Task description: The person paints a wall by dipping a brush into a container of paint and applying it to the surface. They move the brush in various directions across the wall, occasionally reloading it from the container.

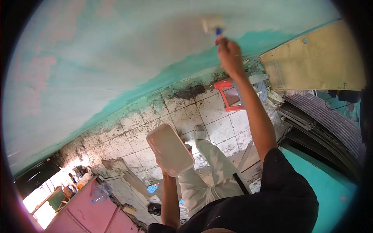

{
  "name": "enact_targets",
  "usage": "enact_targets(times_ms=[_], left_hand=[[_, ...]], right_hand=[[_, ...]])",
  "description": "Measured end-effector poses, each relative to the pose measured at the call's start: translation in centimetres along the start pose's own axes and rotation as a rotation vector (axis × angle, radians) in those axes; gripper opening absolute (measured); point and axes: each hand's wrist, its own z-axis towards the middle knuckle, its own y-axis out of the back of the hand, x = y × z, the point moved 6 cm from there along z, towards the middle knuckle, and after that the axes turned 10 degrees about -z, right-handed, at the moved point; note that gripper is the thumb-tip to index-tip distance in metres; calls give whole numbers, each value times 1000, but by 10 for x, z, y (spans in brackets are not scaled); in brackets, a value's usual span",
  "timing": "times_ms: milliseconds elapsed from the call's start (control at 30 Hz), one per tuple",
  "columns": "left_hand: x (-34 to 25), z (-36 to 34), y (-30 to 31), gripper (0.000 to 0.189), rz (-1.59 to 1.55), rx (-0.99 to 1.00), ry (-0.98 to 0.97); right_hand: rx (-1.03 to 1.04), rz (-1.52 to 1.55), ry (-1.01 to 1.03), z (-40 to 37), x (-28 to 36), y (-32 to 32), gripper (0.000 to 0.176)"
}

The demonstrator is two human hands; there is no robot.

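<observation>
My right hand (230, 54) is raised at the end of an outstretched arm, closed round the handle of a paint roller (212, 25). The roller has a cream head and a blue part by the grip, is slightly blurred, and is up against the wall (128, 58). That wall carries a pale, whitish coat over teal, with pink patches at the left. Low in front of me, my left hand (164, 169) grips a shallow rectangular plastic tub (171, 149) from its near side. The tub is tilted and pale pinkish-white inside; most of my left fingers are hidden beneath it.
A red plastic stool (223, 84) stands by the wall's foot on dirty white tiles (182, 118). To the right are a yellowish board (314, 58), stacked corrugated sheets (326, 120) and a teal surface (314, 171). A pink cabinet (91, 206) with a plastic bottle (101, 193) is at lower left.
</observation>
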Motion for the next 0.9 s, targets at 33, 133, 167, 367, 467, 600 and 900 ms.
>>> enact_targets(times_ms=[33,133,167,367,467,600,900], left_hand=[[2,1,0,86,-8,-8,-3],[1,1,9,83,-23,-86,2],[2,4,17,82,-9,-55,-8],[-8,22,28,83,102,-46,3],[-14,26,34,83,100,-14,11],[-10,30,0,82,-42,54,32],[-14,36,5,80,-114,-202,-76]], right_hand=[[-94,70,69,-2,27,26,40],[-210,101,198,9,29,9,36],[-250,46,269,17,18,-10,34],[16,-311,79,-14,-185,-188,34],[422,-189,-521,-20,-196,-178,39],[265,267,-316,6,-31,-32,42],[-21,-140,107,-9,-129,-162,36]])
